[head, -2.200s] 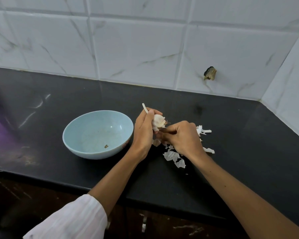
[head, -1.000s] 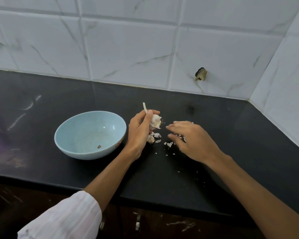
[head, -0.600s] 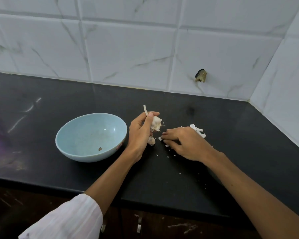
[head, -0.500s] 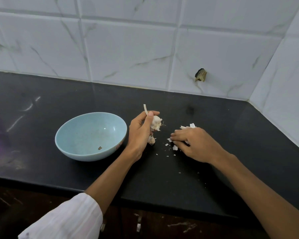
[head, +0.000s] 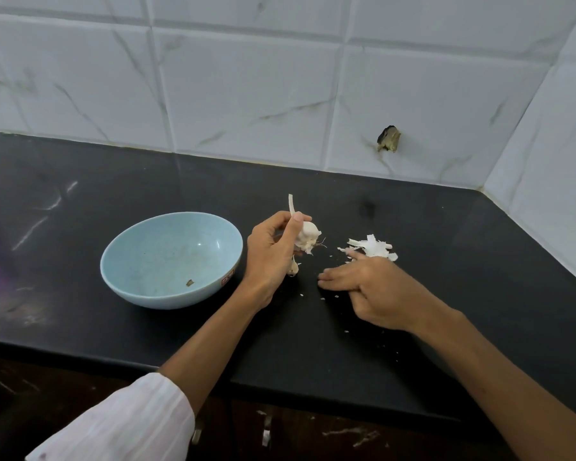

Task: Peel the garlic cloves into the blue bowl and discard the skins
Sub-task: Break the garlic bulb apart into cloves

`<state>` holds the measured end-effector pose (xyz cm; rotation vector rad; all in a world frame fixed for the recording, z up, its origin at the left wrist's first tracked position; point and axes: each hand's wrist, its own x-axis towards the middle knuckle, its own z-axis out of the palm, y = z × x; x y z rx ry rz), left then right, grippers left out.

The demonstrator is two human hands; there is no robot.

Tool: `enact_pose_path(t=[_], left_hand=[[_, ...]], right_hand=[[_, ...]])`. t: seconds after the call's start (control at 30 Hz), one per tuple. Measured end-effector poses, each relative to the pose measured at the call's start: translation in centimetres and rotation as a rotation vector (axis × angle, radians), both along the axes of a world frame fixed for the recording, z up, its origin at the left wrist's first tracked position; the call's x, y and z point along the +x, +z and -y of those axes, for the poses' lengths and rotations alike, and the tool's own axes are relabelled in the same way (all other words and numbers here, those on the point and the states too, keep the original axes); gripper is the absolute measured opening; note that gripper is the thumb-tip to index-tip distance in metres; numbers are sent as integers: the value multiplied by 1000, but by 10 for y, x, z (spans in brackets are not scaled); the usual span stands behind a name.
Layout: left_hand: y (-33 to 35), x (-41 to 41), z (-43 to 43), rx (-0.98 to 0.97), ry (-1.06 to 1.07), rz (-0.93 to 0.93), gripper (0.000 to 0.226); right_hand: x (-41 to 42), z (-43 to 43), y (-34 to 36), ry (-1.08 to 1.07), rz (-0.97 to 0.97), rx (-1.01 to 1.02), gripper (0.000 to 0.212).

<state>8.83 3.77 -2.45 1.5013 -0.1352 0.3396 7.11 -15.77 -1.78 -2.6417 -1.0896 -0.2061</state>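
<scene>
My left hand (head: pixel 273 252) grips a white garlic bulb (head: pixel 307 235) by its stem, held just above the black counter to the right of the blue bowl (head: pixel 140 261). A loose clove (head: pixel 293 268) lies on the counter under that hand. My right hand (head: pixel 369 287) rests flat on the counter with fingers straight, its fingertips touching a heap of white garlic skins (head: pixel 374 248). The bowl holds only a small brown scrap (head: pixel 189 282).
Tiny skin flakes (head: pixel 328 297) dot the black counter (head: pixel 446 261) around my right hand. White tiled walls meet in a corner at the right, with a dark hole (head: pixel 388 138) in one tile. The counter's front edge runs below my forearms.
My right hand let go of the bulb, went flat on the counter and swept the scattered skins into a heap to the right. My left hand kept hold of the bulb.
</scene>
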Motion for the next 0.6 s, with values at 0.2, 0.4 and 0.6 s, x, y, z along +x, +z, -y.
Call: enact_pose_path(t=[0.2, 0.4, 0.6], left_hand=[[-1, -1, 1, 14, -3, -10, 28], [-3, 0, 1, 20, -10, -25, 30], [-2, -2, 1, 30, -18, -31, 29]], right_hand=[[-7, 6, -2, 77, 280, 116, 52], [-4, 4, -10, 150, 49, 206, 58], [7, 14, 4, -134, 183, 438, 34]])
